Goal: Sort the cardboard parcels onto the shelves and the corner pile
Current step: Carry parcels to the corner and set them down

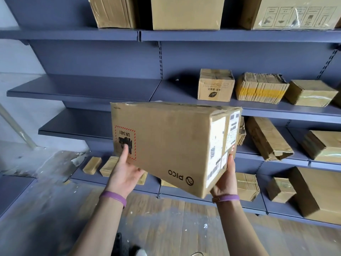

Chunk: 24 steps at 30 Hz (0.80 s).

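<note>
I hold a large brown cardboard box (171,137), upside down and tilted, in front of the blue-grey shelving. It has a PICO logo, a red-hatched UN 3481 sticker and white shipping labels on its right end. My left hand (125,174) grips its lower left corner, thumb pressed on the sticker and fingers hidden behind the box. My right hand (227,180) supports the lower right corner, thumb lying up the labelled end. The box hangs level with the middle shelf (83,89), whose left half is bare.
Three small parcels (215,85) stand on the right of the middle shelf. Big boxes (186,12) fill the top shelf. Several parcels (267,138) lie on the lower shelves at right, and small flat ones (92,165) on the bottom shelf. Wooden floor lies below.
</note>
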Available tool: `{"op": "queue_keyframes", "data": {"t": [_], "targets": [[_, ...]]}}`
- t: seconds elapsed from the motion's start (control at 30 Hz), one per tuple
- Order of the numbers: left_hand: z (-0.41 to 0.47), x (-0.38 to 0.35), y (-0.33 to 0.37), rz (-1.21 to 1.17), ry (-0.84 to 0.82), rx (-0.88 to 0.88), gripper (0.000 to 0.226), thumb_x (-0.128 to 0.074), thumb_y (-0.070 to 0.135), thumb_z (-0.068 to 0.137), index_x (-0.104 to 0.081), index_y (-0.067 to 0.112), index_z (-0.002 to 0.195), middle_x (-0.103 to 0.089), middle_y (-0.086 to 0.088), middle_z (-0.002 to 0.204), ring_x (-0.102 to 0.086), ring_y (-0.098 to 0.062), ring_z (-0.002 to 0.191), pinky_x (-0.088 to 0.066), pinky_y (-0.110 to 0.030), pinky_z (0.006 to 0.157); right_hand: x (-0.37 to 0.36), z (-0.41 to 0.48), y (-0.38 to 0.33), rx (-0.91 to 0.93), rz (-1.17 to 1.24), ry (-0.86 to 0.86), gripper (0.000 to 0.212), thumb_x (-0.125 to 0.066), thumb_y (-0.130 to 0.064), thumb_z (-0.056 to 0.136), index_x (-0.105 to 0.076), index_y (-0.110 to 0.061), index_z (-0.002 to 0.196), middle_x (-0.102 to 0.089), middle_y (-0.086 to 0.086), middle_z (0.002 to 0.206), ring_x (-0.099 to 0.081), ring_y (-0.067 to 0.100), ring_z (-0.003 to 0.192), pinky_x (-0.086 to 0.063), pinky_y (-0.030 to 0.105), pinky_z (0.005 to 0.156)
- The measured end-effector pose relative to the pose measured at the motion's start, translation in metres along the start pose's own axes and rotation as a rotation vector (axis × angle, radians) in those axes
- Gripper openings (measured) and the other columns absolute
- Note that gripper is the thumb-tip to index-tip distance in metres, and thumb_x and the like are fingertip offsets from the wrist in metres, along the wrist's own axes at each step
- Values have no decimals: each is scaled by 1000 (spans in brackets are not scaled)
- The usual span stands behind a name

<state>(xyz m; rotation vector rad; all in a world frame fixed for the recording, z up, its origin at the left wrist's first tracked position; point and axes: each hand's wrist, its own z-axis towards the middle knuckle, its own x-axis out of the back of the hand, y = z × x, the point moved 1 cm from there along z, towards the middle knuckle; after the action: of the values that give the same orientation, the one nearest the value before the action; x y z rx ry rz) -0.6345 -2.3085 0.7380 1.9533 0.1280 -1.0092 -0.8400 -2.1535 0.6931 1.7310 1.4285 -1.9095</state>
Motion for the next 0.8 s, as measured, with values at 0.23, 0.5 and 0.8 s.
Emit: {"op": "queue_keyframes", "data": {"t": [0.23,0.5,0.8], "targets": [[-5,-29,-13,239,-48,2,57,-65,26,88,-48,26,143,-66,-4,130,-61,-18,123,-51,-43,102,-7,2,13,47,29,160,116,-91,-54,54,-34,-24,150,-54,13,142,-55,33,128,-57,48,81],[-12,-48,-23,567,-106,-116,79,-74,56,74,-41,46,145,-59,21,134,-54,-7,126,-40,-54,110,-14,-6,6,212,-26,266,50,-53,-16,99,-32,-21,144,-64,10,127,-67,27,105,-49,61,92],[-17,-45,-21,550,-203,-190,75,-65,32,83,-32,45,149,-61,13,136,-63,-13,120,-54,-49,95,-18,-10,-5,160,-343,284,59,-65,0,90,-30,-12,135,-60,14,120,-71,17,85,-60,32,60]]}}
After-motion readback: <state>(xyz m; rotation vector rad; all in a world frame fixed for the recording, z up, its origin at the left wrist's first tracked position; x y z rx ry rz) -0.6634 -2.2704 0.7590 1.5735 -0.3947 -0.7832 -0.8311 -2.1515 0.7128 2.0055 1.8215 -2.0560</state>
